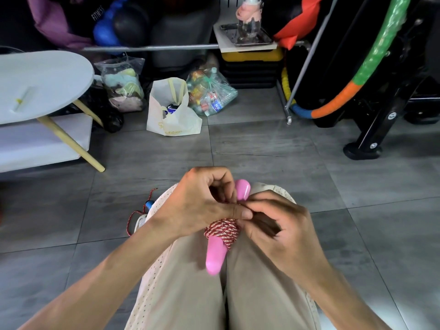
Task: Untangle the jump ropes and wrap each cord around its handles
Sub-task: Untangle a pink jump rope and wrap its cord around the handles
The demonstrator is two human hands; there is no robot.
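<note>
On the person's lap, between the knees of the beige trousers [181, 282], lie the pink handles [215, 256] of a jump rope, one end pointing toward the camera and the other [242, 189] poking out beyond the fingers. A thick coil of red-and-white cord [222, 231] is wound around the middle of the handles. The left hand [202, 201] curls over the top of the bundle, its fingers bent down onto the cord and its thumb lying across the wraps. The right hand [283, 225] meets it from the other side, fingertips pinching the cord where the thumb ends; its fingers are blurred, so the exact hold cannot be told. The two hands touch each other over the bundle. Just beyond the left knee, a loose stretch of red-and-white cord [137, 214] trails on the grey tiled floor [262, 148] beside a blue handle [150, 204], mostly hidden by the leg. Farther off to the left stands a white oval table [42, 84] on pale wooden legs. Beyond the hands, well apart from them, sit a white paper bag [171, 113] and two clear plastic bags [212, 91] stuffed with items. At the far right, a green, orange and blue hoop [352, 86] leans against a black frame [381, 110].
</note>
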